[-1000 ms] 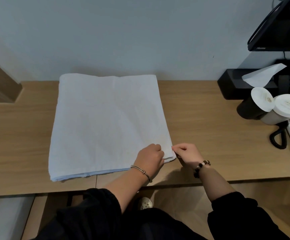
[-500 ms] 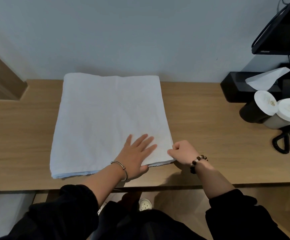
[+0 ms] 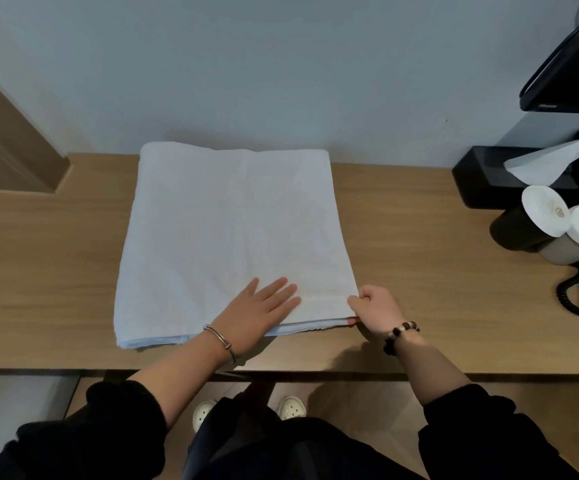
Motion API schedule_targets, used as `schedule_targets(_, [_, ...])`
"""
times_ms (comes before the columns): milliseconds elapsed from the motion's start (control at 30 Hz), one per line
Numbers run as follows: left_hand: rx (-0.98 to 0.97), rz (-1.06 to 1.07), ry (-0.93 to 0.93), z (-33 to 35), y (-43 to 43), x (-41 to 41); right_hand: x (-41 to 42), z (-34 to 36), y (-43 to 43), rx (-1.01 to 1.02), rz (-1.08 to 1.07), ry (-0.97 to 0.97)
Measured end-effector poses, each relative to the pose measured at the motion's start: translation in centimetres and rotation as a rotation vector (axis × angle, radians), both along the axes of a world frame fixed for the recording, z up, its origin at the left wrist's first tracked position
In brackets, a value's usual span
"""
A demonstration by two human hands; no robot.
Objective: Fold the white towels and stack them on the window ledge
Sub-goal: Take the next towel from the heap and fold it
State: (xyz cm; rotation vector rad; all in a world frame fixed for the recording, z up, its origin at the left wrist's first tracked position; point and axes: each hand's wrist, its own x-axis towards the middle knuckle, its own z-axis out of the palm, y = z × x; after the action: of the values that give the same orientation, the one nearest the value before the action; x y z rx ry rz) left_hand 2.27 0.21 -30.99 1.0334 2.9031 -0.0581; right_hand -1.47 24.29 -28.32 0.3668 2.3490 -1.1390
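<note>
Towel [image 3: 232,233]: white, folded, flat on the wooden desk [image 3: 419,271], lying under the left hand.
Left hand [image 3: 260,310]: fingers straight and spread, palm pressing the towel's near edge.
Right hand [image 3: 374,310]: just right of the left hand, fingers curled, pinching the towel's near corner.

Centre: plain white folded cloth towel [image 3: 232,230]. Under it: light brown wood-grain desk top [image 3: 419,278]. 3 o'clock: black rectangular tissue box [image 3: 482,178]. 4 o'clock: brown-and-white bead bracelet [image 3: 402,332].

Matt white cloth towel [image 3: 232,233] on smooth, light wood-grain desk [image 3: 419,271].
</note>
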Motion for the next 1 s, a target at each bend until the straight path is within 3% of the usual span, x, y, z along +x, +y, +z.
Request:
schedule_targets(133, [0.032,-0.072,-0.036,-0.9,-0.4,0.9,0.4,-0.4,0.0,0.053,-0.011,0.070])
schedule_targets(267, [0.010,-0.043,-0.164,-0.5,-0.1,1.1,1.4,-1.1,-2.0,0.388,0.114,0.143])
schedule_targets(333, [0.106,0.080,-0.248,0.0,-0.4,0.6,1.6,-0.8,-3.0,0.546,0.171,0.130])
schedule_targets(400, [0.157,0.312,-0.110,0.7,-1.3,-0.2,1.4,-0.5,-3.5,0.668,0.254,0.269])
schedule_targets(500, [-0.075,0.663,-0.122,0.3,-3.4,-0.7,0.2,0.7,-5.1,0.669,0.433,0.472])
schedule_targets(633, [-0.104,0.708,-0.204,-0.2,-3.4,-0.2,-1.5,-0.5,-8.5,0.672,0.800,0.453])
schedule_targets(867, [0.003,0.654,-0.233,1.9,-2.2,2.0,-1.3,0.2,-7.6,0.760,0.779,0.422])
schedule_targets(1000, [0.239,0.659,-0.264,4.2,-2.7,-0.1,-2.6,1.4,-9.4,0.805,0.707,0.465])
